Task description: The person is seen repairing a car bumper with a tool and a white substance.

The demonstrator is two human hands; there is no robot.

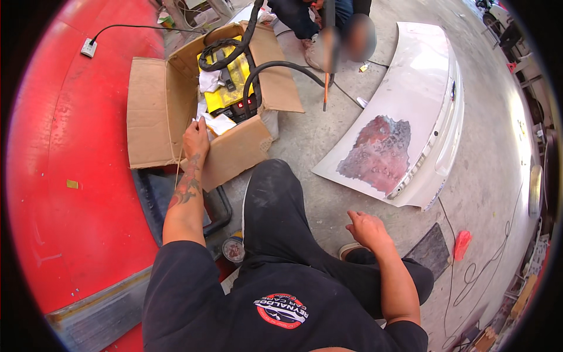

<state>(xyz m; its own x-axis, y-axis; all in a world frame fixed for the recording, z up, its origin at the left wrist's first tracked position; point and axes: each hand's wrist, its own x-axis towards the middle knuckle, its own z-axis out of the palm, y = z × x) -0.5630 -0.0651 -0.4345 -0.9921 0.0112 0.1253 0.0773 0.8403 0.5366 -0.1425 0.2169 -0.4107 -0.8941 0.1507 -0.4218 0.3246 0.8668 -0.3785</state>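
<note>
My left hand (pixel 195 136) is at the near inside of an open cardboard box (pixel 146 105), fingers closed by some white paper (pixel 218 122); exactly what they grip is unclear. Inside the box sits a yellow-and-black machine (pixel 233 88) with a red display and thick black hoses (pixel 271 66). My right hand (pixel 365 229) hangs above my right leg, index finger partly extended, holding nothing. Beyond it lies a white car panel (pixel 422 70) with a rough reddish-grey bare patch (pixel 375 155).
A co-worker (pixel 287 14) crouches beyond the box near an orange rod (pixel 325 94). A red platform (pixel 76 223) with a power strip (pixel 88 48) is on the left. A dark tube frame (pixel 217 217), tin (pixel 233 249), dark mat (pixel 431 246), red cloth (pixel 462 243) and cables lie around me.
</note>
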